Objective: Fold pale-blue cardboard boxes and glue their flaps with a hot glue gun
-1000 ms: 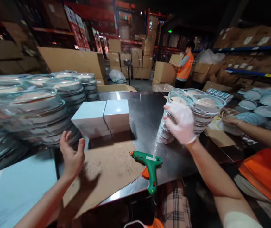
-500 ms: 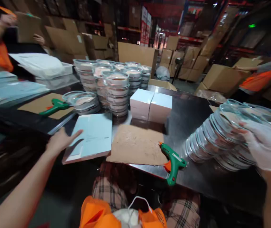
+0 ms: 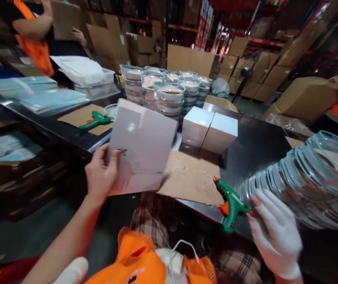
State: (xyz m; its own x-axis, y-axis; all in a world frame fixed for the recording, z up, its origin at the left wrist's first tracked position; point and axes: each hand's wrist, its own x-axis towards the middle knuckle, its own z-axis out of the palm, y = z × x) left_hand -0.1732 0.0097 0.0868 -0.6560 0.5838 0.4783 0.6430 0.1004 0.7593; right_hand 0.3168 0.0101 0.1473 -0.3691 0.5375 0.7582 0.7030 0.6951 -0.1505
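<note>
The left hand (image 3: 100,177) is pinching a flat white card (image 3: 142,150) by its lower left corner, thumb on top, tilting it up over the worktop (image 3: 254,150) edge, likely to bring its face into view. The gloved right hand (image 3: 275,232) is spreading open-fingered against a leaning stack of clear lidded dishes (image 3: 311,181), apparently propping it beside the green glue gun (image 3: 231,201). The stack is running out of frame, blurred.
</note>
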